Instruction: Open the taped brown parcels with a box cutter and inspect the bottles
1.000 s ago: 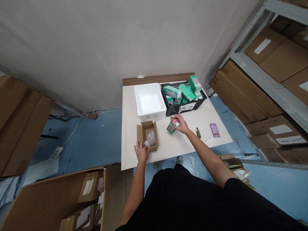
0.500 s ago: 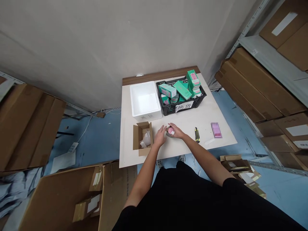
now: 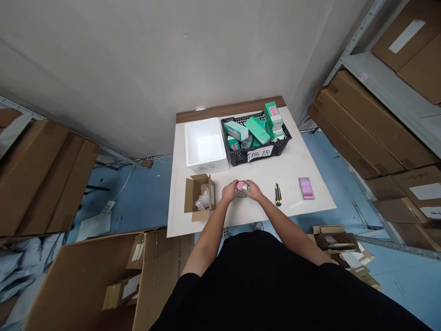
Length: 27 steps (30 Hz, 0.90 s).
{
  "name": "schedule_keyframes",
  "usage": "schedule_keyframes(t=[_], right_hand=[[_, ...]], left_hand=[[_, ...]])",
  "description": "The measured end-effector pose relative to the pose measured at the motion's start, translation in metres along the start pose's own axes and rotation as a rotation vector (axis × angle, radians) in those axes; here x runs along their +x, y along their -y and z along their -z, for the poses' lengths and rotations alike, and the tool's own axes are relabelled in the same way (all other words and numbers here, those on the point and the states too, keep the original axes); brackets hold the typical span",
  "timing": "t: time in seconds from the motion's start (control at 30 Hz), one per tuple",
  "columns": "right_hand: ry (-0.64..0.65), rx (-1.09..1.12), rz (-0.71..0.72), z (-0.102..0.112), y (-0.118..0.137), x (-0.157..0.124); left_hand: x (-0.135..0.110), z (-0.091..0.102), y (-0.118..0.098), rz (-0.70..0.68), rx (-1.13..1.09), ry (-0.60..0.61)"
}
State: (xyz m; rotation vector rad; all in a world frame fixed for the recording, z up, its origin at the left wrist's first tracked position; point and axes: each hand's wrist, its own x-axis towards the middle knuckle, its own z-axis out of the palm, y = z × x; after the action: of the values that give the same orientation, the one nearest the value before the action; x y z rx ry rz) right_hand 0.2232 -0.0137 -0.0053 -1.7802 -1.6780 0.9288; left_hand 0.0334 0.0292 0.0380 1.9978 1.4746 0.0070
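Both hands grip a small green and pink box (image 3: 241, 187) over the white table (image 3: 268, 177), near its front edge. My left hand (image 3: 228, 191) closes on the box's left side and my right hand (image 3: 254, 189) on its right side. An open brown cardboard box (image 3: 197, 200) with white paper inside sits just left of my left hand. A black crate (image 3: 255, 153) filled with several green and pink boxes stands at the back of the table.
A white foam box (image 3: 204, 145) stands left of the crate. A black and yellow knife (image 3: 277, 194) and a purple packet (image 3: 306, 188) lie to the right. Large cardboard cartons (image 3: 86, 280) crowd the blue floor, and shelves (image 3: 389, 101) with cartons rise at right.
My left hand left the cardboard box and came right to join my right hand on the green and pink box, which moved a little toward me.
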Motion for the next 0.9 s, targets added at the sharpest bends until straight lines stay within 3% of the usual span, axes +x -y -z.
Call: schedule_keyframes(t=[0.33, 0.5, 0.6, 0.73, 0.83, 0.9], right_hand=[[0.189, -0.276, -0.105, 0.019, 0.028, 0.031], [0.189, -0.221, 0.049, 0.01, 0.033, 0.019], [0.195, -0.26, 0.051, 0.002, 0.033, 0.012], [0.081, -0.184, -0.036, 0.005, 0.02, 0.011], [-0.109, 0.063, -0.15, 0.016, -0.003, 0.007], [-0.166, 0.25, -0.261, 0.021, -0.023, -0.001]], left_hand=[[0.003, 0.005, 0.005, 0.012, -0.05, -0.003], [0.002, -0.003, 0.009, 0.015, -0.101, -0.014], [-0.002, -0.014, 0.015, -0.004, -0.219, -0.014], [-0.009, -0.03, 0.031, 0.074, -0.36, -0.021], [-0.009, -0.045, 0.041, 0.165, -0.353, -0.008], [-0.008, -0.058, 0.044, 0.21, -0.361, 0.013]])
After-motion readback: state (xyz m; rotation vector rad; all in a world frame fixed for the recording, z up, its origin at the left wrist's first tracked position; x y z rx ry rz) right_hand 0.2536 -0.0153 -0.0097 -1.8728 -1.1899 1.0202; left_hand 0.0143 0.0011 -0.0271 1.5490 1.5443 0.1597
